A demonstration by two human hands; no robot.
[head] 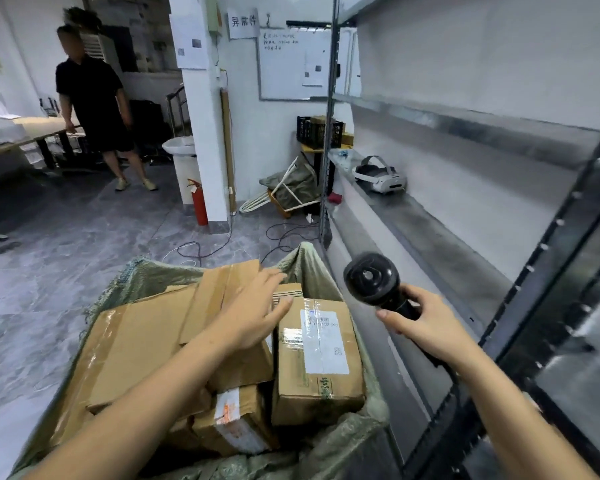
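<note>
**Right hand grips scanner; left hand flat over parcels**

Right hand (430, 327) is raised at chest level beside the grey metal shelving rack (465, 133), with fingers and thumb curled round the handle of a black plastic handheld barcode scanner (373, 277). The scanner's long axis runs from the hand at lower right up to the left. Its rounded head is the upper-left end, blurred, and faces back toward the camera.

Left hand (253, 310) reaches forward with the forearm extended, palm down, fingers straight and close together. It lies over a tilted brown cardboard box sealed with clear tape (219, 292); firm contact cannot be confirmed. The thumb points toward the neighbouring upright brown cardboard box (321, 386).

That upright box carries a white shipping label (323, 337). Its print is mostly blurred, "102-100" is legible, and a small square code sits at the lower right. Both boxes sit among other parcels in an open green woven sack (312, 265) directly below the hands.

A white wall sign (244, 22) reads "异常件". A white headset (380, 174) rests on the rack's middle shelf.
</note>
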